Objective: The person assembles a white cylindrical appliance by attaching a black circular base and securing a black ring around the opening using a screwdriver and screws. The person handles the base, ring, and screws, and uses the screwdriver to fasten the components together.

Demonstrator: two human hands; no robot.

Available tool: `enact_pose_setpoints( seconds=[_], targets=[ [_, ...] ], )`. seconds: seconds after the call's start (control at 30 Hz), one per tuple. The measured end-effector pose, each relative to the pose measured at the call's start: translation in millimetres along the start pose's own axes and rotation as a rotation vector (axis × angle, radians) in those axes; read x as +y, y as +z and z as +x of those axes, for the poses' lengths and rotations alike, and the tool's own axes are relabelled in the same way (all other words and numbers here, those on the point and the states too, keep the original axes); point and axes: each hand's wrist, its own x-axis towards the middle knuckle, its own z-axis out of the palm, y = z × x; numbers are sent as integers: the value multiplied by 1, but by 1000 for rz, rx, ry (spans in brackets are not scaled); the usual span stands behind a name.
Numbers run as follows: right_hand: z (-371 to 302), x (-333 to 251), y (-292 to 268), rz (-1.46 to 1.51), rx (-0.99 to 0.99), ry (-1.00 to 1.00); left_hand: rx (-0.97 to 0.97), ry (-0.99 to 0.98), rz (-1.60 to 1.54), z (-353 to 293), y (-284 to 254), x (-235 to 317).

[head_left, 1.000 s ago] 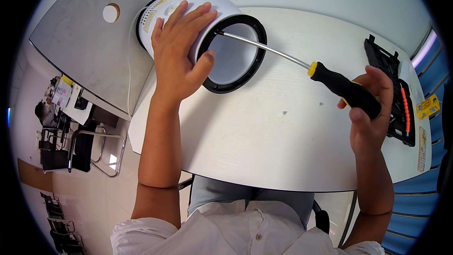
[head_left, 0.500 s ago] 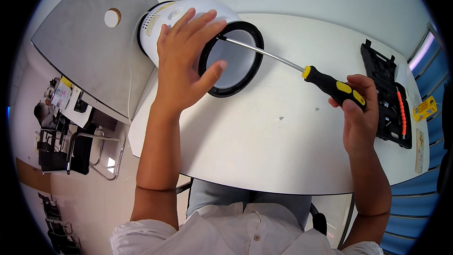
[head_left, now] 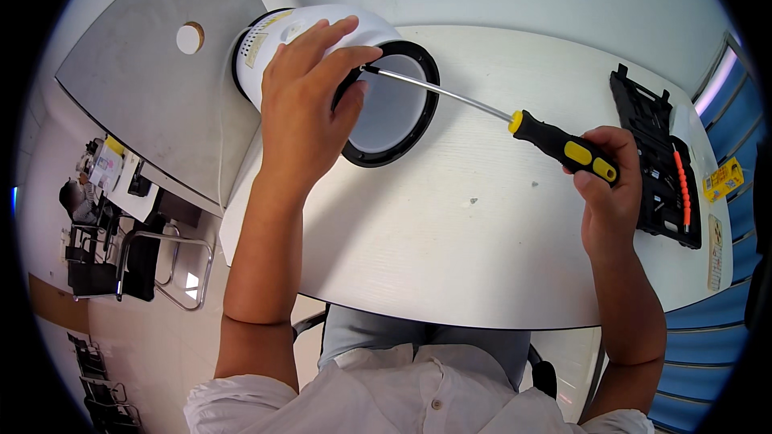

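A white rounded appliance housing (head_left: 366, 19) lies on its side at the back left, its round, black-rimmed opening (head_left: 430, 90) facing me. In my right hand (head_left: 613, 189) is a long screwdriver (head_left: 564, 145) with a black and yellow handle; its fingers wrap around the handle's end. The metal shaft slants up and left, and its tip reaches the left part of the black rim. My left hand (head_left: 301, 104) is at that side of the opening, index finger and thumb apart on either side of the tip. Whether a screw sits at the tip is too small to tell.
A black tool case (head_left: 663, 169) lies unfolded on the white table (head_left: 450, 257) at the right, with an orange-red flexible shaft (head_left: 683, 185) in it. Beyond is a small yellow box (head_left: 723, 180). A white round object (head_left: 190, 38) rests on the grey table (head_left: 145, 48).
The fingers of my left hand have curled inward, with thumb and index finger nearer the screwdriver's tip. The view has shifted slightly; the right hand still holds the screwdriver at the rim.
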Motion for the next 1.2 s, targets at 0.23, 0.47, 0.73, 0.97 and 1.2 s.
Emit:
enact_pose_setpoints(
  seconds=[0.23,0.47,0.73,0.97,1.2],
  targets=[
    [0,-3,3,48,43,-54,45,26,-1,5,0,4],
    [5,-1,-5,63,86,-68,-21,182,226,19,-11,10],
    [22,5,-24,107,182,-105,-169,373,436,30,-26,17],
    [26,2,-26,196,227,-110,-226,452,531,38,-25,23],
    [25,2,-29,171,177,-136,-357,412,581,43,-30,28]
  ],
)
